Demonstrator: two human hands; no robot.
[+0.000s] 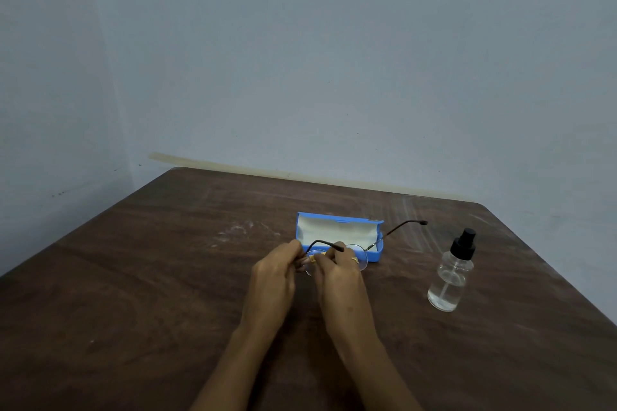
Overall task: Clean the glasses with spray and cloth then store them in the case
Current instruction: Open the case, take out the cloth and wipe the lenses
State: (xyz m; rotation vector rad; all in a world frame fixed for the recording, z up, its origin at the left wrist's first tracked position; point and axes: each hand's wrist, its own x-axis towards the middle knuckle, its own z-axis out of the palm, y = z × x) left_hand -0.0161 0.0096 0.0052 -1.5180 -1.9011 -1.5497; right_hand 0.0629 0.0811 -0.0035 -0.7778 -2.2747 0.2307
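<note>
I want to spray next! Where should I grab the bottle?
Probably hold the bottle round its clear, round body, coming from its near right side with the right hand. It stands upright with open table around it, and the black pump on top stays free for a finger to press.

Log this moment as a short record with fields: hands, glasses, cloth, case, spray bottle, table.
left hand: pinching the glasses at their left end
right hand: pressing a small yellow cloth to a lens
glasses: held just above the table, thin round frame, both temples unfolded
cloth: mostly hidden between the fingers
case: blue, open, cream lining, lying just behind the hands
spray bottle: clear, black pump top, upright, to the right, untouched
table: dark brown wood, pale smears near the case
</note>
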